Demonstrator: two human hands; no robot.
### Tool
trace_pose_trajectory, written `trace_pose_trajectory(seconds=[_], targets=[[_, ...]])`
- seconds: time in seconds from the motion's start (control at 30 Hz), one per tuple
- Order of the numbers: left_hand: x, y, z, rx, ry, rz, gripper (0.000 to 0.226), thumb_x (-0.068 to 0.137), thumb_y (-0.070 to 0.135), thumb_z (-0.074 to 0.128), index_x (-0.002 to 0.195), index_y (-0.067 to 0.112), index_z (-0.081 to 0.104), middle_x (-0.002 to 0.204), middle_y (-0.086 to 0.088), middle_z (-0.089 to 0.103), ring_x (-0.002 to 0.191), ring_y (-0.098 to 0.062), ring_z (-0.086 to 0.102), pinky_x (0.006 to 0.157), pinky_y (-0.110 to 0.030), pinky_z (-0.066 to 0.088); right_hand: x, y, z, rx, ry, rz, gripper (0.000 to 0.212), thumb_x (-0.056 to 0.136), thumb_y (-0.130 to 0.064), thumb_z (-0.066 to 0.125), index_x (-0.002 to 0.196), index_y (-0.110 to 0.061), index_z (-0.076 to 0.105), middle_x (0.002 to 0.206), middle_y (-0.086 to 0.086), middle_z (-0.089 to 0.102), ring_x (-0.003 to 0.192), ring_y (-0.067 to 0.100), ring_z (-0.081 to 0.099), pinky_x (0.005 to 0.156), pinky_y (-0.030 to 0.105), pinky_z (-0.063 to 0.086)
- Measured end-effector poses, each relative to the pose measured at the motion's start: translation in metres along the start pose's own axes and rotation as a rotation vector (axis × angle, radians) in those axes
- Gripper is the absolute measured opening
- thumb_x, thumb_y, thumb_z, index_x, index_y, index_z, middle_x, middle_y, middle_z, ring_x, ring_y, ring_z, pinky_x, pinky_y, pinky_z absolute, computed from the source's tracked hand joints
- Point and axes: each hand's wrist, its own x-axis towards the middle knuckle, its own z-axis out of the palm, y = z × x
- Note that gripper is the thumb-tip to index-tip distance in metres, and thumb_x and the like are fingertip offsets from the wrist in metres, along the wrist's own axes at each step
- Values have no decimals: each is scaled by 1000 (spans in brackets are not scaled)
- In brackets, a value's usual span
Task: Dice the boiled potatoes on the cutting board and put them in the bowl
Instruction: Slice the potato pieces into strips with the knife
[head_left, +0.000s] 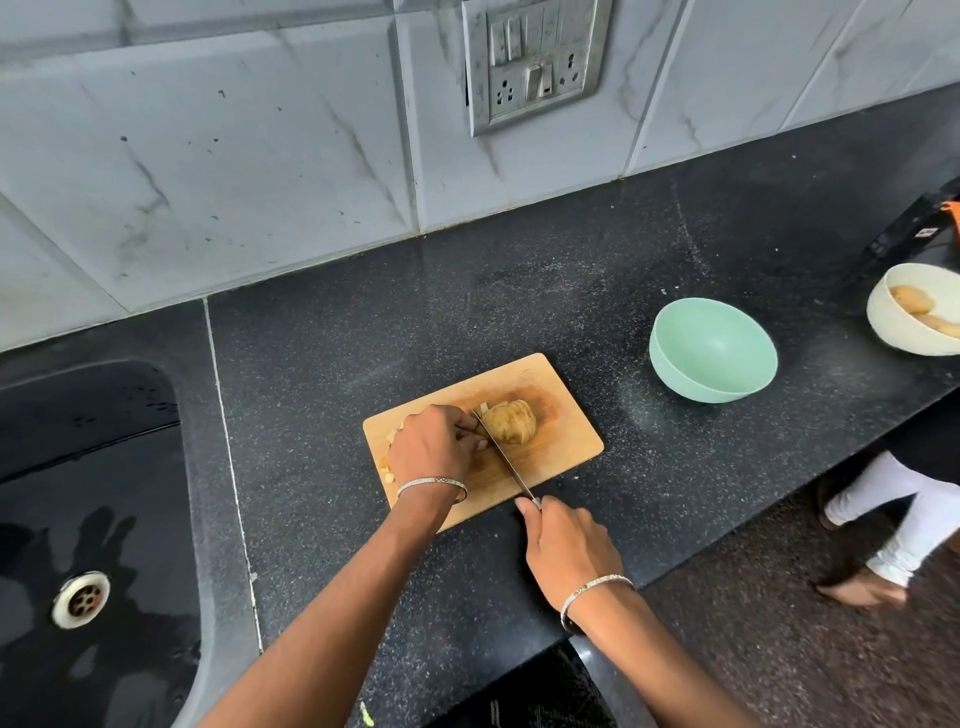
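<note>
Near the surface's front edge, on the cutting board (566, 441), the left hand (434, 449) clamps the half-sliced potato (511, 423) while the right hand (569, 545) grips the knife (506, 458). With fingertips just beside the blade, a soft slice slipping could mean a nick. The green bowl (693, 383) sits empty to the board's right.

Black sink (88, 457) left, steel switch panel (535, 65) behind
</note>
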Motion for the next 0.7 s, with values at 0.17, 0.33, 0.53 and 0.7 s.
trace_pose_trajectory(seconds=[0.17,0.33,0.53,0.7], targets=[[2,0,-3,-27,-30,1,15,71,31,82,83,33,73,78,11,72,80,-15,67,71,-34,56,-4,2,4,-38,80,-26,47,102,-53,22,109,-19,55,104,10,68,98,35,65,70,39,46],[3,2,-5,-18,-57,17,15,71,31,82,81,33,71,72,14,70,76,-11,67,69,-33,57,-5,0,5,-47,107,-3,47,102,-53,22,109,-20,54,106,9,68,101,35,65,70,40,46],[2,5,-4,66,-48,73,16,75,29,80,89,29,73,81,9,72,80,-17,68,69,-33,57,-1,3,4,-14,137,3,45,102,-52,24,105,-19,55,102,10,69,99,35,66,70,41,48],[4,11,-3,97,-58,121,17,78,30,77,94,30,71,86,9,72,84,-17,68,70,-31,55,4,9,1,-30,151,-29,44,102,-51,24,103,-20,55,100,9,70,97,34,66,70,40,47]])
